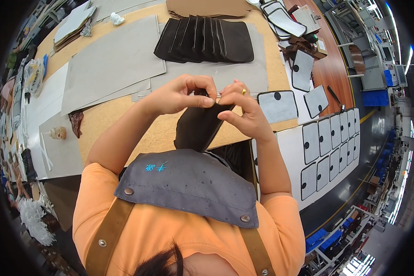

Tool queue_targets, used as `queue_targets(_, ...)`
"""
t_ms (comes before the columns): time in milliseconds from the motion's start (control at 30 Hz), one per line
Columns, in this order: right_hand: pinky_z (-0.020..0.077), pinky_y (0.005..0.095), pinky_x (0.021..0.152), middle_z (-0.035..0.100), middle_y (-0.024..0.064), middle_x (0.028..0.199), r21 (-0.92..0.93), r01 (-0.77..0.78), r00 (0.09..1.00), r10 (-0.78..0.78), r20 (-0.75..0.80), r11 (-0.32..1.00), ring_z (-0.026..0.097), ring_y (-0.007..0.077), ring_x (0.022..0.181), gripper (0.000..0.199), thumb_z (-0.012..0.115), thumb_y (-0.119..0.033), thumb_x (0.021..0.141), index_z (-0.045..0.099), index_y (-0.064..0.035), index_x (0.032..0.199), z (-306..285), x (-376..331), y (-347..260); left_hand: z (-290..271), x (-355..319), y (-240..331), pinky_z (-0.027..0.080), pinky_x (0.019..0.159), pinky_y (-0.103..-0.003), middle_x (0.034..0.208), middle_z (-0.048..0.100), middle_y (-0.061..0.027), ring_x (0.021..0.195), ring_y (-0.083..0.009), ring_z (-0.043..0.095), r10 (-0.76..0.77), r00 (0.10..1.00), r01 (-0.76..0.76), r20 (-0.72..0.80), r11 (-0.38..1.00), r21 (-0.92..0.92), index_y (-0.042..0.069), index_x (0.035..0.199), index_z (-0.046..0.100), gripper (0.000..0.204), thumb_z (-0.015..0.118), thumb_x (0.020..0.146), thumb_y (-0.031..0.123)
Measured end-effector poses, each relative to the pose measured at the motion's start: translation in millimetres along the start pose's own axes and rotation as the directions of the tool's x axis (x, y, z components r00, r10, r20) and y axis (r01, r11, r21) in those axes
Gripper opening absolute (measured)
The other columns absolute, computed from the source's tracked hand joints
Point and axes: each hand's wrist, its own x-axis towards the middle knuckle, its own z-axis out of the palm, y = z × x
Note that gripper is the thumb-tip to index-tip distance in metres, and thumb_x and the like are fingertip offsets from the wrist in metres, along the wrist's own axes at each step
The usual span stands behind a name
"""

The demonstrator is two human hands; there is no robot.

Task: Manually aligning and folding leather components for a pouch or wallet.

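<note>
A dark brown, leather-like panel (195, 126) hangs between my hands at the table's near edge, its lower end close to my apron. My left hand (188, 94) pinches its upper edge between thumb and fingers. Right beside it, my right hand (241, 106) has its fingertips on the same edge, the thumb a little apart and a ring on one finger. Beyond my hands, several similar dark panels (204, 39) lie overlapped in a fanned row on grey sheets.
Large grey sheets (112, 60) cover the left of the table. Grey panels with dark borders and black round spots (310, 142) stand in rows at the right. A small glue-like bottle (58, 133) lies at the left, and a black-handled tool (336, 97) at the right.
</note>
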Motion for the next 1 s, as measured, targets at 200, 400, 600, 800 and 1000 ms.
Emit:
queue_targets(200,0.0167,0.0464,0.107,0.054,0.0000,0.084,0.073,-0.048,0.998,0.052,-0.044,0.996,0.052,0.0171,0.093,0.011,0.067,-0.016,0.080,0.059,-0.0086,0.081,-3,-5,9,-5,5,0,0.033,0.079,-0.027,0.076,0.052,0.0017,0.079,-0.0111,0.045,0.055,0.998,-0.049,-0.019,0.971,0.234,0.006,0.079,0.060,0.012,0.065,0.082,0.016)
queue_targets(400,0.0177,0.0459,0.106,0.053,-0.0019,0.083,-0.139,0.038,0.999,-0.035,0.021,0.990,0.051,0.0166,0.092,0.009,0.065,-0.014,0.082,0.058,-0.0077,0.080,1,-2,5,-5,14,-15,0.030,0.081,-0.028,0.073,0.052,0.0030,0.079,-0.0112,0.044,0.206,0.978,-0.207,0.039,0.917,0.340,0.008,0.078,0.060,0.014,0.065,0.082,0.020)
queue_targets(600,0.0174,0.0464,0.106,0.053,0.0002,0.083,0.193,0.054,0.992,-0.031,-0.121,0.980,0.050,0.0189,0.094,0.009,0.063,-0.012,0.082,0.057,-0.0073,0.079,7,-11,17,-6,12,-24,0.035,0.070,-0.021,0.074,0.050,0.0054,0.075,-0.0056,0.043,-0.054,0.997,0.049,-0.049,0.994,-0.096,0.007,0.080,0.059,0.018,0.062,0.087,0.024)
queue_targets(800,0.0173,0.0462,0.106,0.055,0.0014,0.084,-0.193,-0.044,0.991,0.019,-0.132,0.980,0.051,0.0196,0.095,0.008,0.062,-0.010,0.081,0.055,-0.0064,0.078,14,-13,14,-1,10,-18,0.040,0.069,-0.019,0.078,0.053,0.0051,0.075,-0.0026,0.049,-0.211,0.971,0.192,-0.110,0.969,-0.158,0.006,0.083,0.058,0.015,0.062,0.087,0.020)
queue_targets(1000,0.0164,0.0462,0.106,0.057,0.0001,0.081,-0.176,-0.029,0.971,-0.014,-0.239,0.984,0.053,0.0190,0.092,0.008,0.064,-0.013,0.080,0.057,-0.0085,0.080,14,-20,18,9,2,-15,0.042,0.068,-0.020,0.078,0.057,0.0036,0.073,-0.0027,0.050,-0.134,0.964,0.111,-0.230,0.988,-0.111,0.005,0.084,0.058,0.013,0.065,0.085,0.016)
